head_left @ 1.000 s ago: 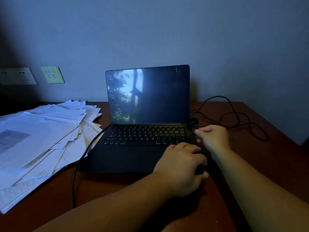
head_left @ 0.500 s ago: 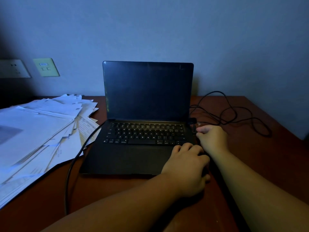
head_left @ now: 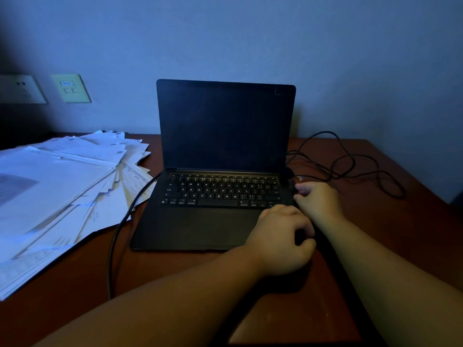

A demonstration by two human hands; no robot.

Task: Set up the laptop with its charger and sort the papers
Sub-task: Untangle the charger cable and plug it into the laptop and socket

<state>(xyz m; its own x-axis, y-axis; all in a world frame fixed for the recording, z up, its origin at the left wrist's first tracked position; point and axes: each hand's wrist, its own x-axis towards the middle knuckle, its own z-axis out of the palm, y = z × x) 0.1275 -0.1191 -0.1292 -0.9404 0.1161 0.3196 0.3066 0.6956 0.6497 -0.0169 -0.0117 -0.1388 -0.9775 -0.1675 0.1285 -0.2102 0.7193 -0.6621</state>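
Note:
A black laptop (head_left: 215,191) stands open on the brown desk (head_left: 175,266), its screen dark. My left hand (head_left: 283,241) grips the laptop's front right corner, fingers curled over the edge. My right hand (head_left: 318,199) is at the laptop's right side and pinches the charger plug (head_left: 292,184) against the side port. The black charger cable (head_left: 350,166) loops across the desk to the right. A messy spread of white papers (head_left: 62,191) covers the desk's left part.
A second black cable (head_left: 117,236) runs from the laptop's back left corner over the papers' edge toward me. Two wall plates (head_left: 71,88) sit on the wall at left. The desk's right edge (head_left: 416,181) lies beyond the cable loops.
The screen's reflection has gone and it now looks plain dark, the lid more upright. Both hands stay at the laptop's right side, the right one still at the port.

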